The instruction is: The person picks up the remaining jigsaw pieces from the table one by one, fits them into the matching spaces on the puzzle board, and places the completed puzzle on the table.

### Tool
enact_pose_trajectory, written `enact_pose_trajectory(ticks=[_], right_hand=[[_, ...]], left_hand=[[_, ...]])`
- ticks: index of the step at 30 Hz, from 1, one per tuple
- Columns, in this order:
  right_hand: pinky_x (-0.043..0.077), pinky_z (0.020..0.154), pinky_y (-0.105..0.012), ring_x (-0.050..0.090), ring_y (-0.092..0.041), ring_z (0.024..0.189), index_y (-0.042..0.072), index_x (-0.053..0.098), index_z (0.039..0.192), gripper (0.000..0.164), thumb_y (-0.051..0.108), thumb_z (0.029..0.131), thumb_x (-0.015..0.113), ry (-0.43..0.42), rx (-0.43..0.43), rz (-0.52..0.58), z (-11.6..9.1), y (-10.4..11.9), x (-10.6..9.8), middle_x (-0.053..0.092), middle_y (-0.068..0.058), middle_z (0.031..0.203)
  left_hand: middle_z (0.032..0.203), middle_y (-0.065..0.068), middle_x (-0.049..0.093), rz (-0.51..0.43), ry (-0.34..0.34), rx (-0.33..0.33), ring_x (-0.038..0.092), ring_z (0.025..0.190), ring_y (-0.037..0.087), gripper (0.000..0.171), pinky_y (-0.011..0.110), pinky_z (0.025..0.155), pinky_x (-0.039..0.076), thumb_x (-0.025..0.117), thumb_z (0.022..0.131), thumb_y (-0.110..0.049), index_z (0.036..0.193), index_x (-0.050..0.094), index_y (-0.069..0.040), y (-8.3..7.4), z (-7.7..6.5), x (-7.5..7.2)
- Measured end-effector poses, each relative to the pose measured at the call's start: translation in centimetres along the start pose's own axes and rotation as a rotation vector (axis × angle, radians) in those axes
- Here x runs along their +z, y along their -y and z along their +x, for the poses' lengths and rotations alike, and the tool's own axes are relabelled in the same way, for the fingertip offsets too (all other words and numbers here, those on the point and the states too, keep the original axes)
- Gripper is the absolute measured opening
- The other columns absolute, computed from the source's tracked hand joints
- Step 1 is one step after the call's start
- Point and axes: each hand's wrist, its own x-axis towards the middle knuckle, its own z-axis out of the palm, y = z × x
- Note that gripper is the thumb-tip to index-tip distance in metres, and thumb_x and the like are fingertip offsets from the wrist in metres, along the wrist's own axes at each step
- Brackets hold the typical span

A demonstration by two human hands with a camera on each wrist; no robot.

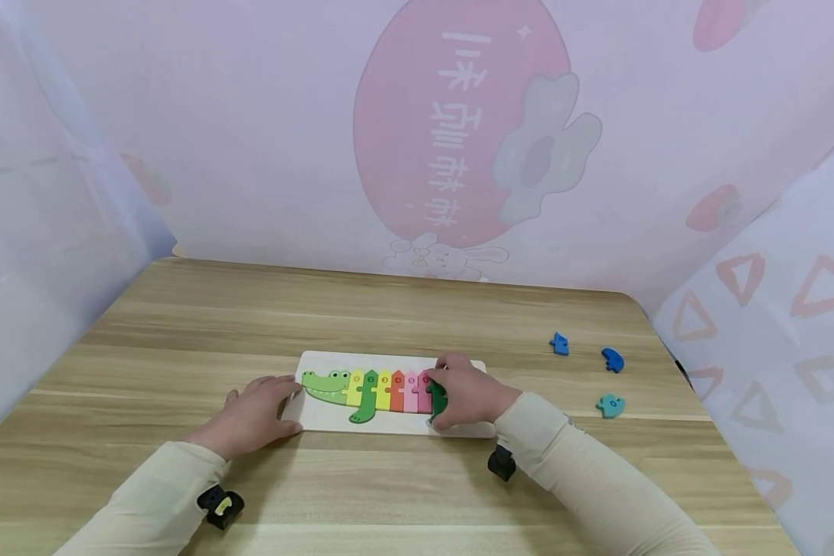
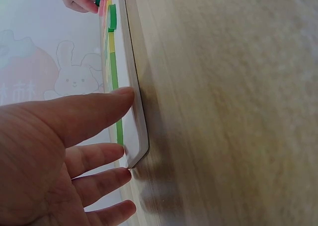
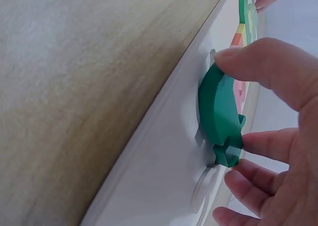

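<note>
A white wooden puzzle board (image 1: 327, 422) lies on the table, bearing a crocodile in coloured, numbered pieces. My left hand (image 1: 253, 415) rests at its left end, thumb along the near edge and fingers fairly straight. My right hand (image 1: 469, 395) pinches a dark green puzzle piece (image 3: 218, 109) between thumb and fingers, over the board beside the magenta piece (image 1: 422, 395). In the right wrist view this piece sits tilted, partly raised from the board. A light green head piece (image 1: 328, 388) and a green leg piece (image 1: 364, 401) lie in the left part.
Three loose pieces lie on the table to the right: a blue one (image 1: 559, 344), a dark blue curved one (image 1: 612, 360) and a teal one (image 1: 610, 405). Printed cloth (image 1: 285, 154) hangs behind the wooden table (image 1: 389, 494) and along its sides.
</note>
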Motion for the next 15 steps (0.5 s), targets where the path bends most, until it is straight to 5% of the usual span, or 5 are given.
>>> enact_pose_trajectory(ticks=[15], right_hand=[[0.047,0.091,-0.03,0.041,-0.02,0.111,0.005,0.054,0.137,0.074,0.031,0.073,0.081,-0.005,-0.01,-0.021,0.12,-0.05,-0.07,0.044,-0.011,0.132]], left_hand=[[0.137,0.025,0.051,0.003,0.001,-0.005,0.043,0.125,0.049,0.058,0.081,0.089,0.025,0.079,0.079,-0.024,0.127,0.058,0.001,-0.19,-0.04,-0.11]])
